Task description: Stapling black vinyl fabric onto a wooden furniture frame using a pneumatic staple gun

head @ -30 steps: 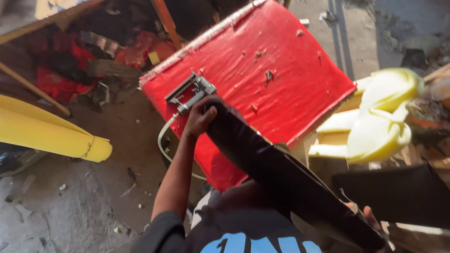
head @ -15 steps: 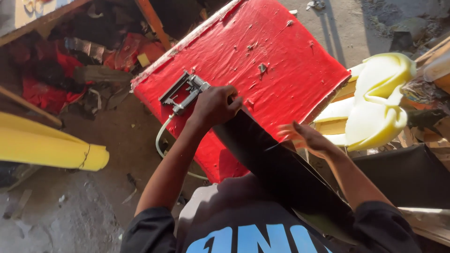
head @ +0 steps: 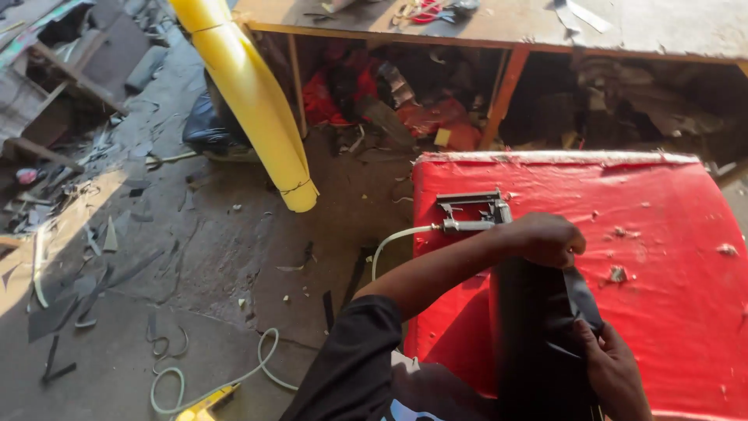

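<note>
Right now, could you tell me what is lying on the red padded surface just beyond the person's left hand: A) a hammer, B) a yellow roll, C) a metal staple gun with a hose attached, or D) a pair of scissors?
C: a metal staple gun with a pale hose lies on the red padded surface, just past the left hand, which grips the black sheet together with the right hand.

Two hands are in view: the left hand (head: pixel 545 238) at 3 o'clock and the right hand (head: pixel 612 370) at 5 o'clock. One black sheet (head: pixel 538 335), one red cushion (head: pixel 623 257), one metal stapler (head: pixel 471 210), one yellow roll (head: pixel 249 93) at 11 o'clock, one tabletop (head: pixel 662 27) at 1 o'clock.
</note>
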